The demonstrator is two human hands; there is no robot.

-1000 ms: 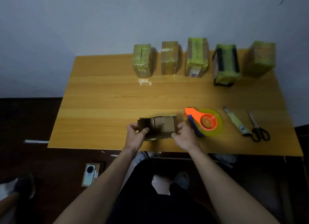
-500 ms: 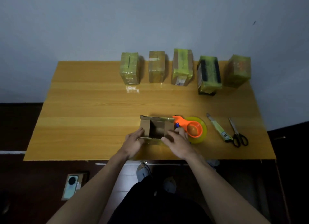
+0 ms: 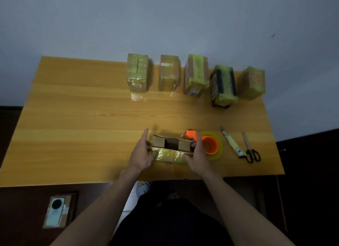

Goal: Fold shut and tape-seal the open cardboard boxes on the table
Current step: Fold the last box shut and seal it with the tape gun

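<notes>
Against a plain grey-blue wall stands a wooden table [image 3: 73, 117], seen from my head camera as I look down at my own arms. Near its front edge I have an open cardboard box [image 3: 171, 148] between my hands, its two short end flaps folded partly inward over a dark middle, its near side wrapped in shiny yellow-green tape. My left hand [image 3: 143, 154] presses against the box's left end, fingers nearly straight and pointing away from me, thumb on the near side. My right hand [image 3: 199, 154] cups the box's right end, fingers lightly bent along it, thumb on the near face; neither hand is closed tight. Just beside my right hand lies an orange tape dispenser [image 3: 207, 144] with a yellow-green roll, touching or almost touching the box; I cannot tell which. To its right lie a utility knife [image 3: 232, 144] and, near that, a pair of scissors [image 3: 250, 150], both pointing away from me. Along the far edge five taped boxes [image 3: 196, 76] stand upright in a row, well apart from the open one. Below the table's left front, a phone [image 3: 56, 209] lies on a small box on the dark floor.
</notes>
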